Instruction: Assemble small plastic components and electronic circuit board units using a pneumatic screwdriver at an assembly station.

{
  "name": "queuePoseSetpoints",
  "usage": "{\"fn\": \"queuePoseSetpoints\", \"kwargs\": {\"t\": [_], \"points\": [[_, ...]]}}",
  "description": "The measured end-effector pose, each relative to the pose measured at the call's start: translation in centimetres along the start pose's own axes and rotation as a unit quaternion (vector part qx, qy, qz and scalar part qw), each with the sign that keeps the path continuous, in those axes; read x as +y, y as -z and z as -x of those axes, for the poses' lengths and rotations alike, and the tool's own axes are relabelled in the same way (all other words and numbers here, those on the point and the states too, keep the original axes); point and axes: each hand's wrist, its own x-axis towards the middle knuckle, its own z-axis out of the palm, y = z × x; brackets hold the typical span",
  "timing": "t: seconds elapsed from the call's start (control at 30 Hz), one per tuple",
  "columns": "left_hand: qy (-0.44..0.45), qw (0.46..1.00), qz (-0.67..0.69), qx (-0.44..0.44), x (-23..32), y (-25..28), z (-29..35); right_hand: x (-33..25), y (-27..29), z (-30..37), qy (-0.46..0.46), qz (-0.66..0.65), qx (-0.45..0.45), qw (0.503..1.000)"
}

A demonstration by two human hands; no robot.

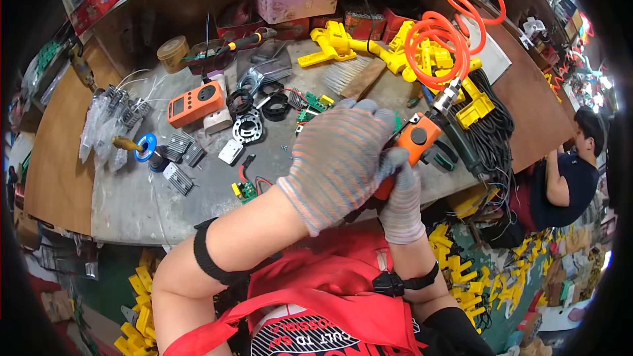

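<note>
Both gloved hands meet at the front of the grey workbench [132,204]. My right hand [401,204] is closed around an orange tool housing [420,137] with a round black cap on its end; a red lower part shows between the hands. My left hand [339,158] lies across it with curled fingers against the housing's near side; its fingertips are mostly hidden, so what they pinch cannot be seen. Just right of the housing is a dark air screwdriver [461,145] joined to a red coiled hose [428,39]. A green circuit board [310,112] lies beyond my left hand.
An orange meter [195,103], black rings [275,107], finned metal heat sinks [178,178] and a blue spool [145,148] are at left. Yellow housings [330,46], a wooden brush [362,79] and black cables [491,125] lie behind and right. A person [570,158] sits at far right.
</note>
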Motion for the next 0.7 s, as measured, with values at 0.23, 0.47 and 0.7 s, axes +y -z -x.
{"fn": "queuePoseSetpoints", "kwargs": {"t": [0.23, 0.47, 0.7], "points": [[0.009, 1.0, -0.021, -0.021, 0.8, 0.4, -1.2, 0.7, 0.0, -0.1, -0.06, -0.051, 0.123, 0.989], [0.004, 1.0, -0.011, -0.013, 0.7, 0.1, -1.1, 0.5, -0.6, -0.1, -0.024, -0.019, 0.122, 0.992], [-0.012, 0.996, -0.075, -0.045, 1.1, -0.6, -1.6, 1.4, 0.5, 0.1, 0.003, 0.02, 0.039, 0.999]]}}
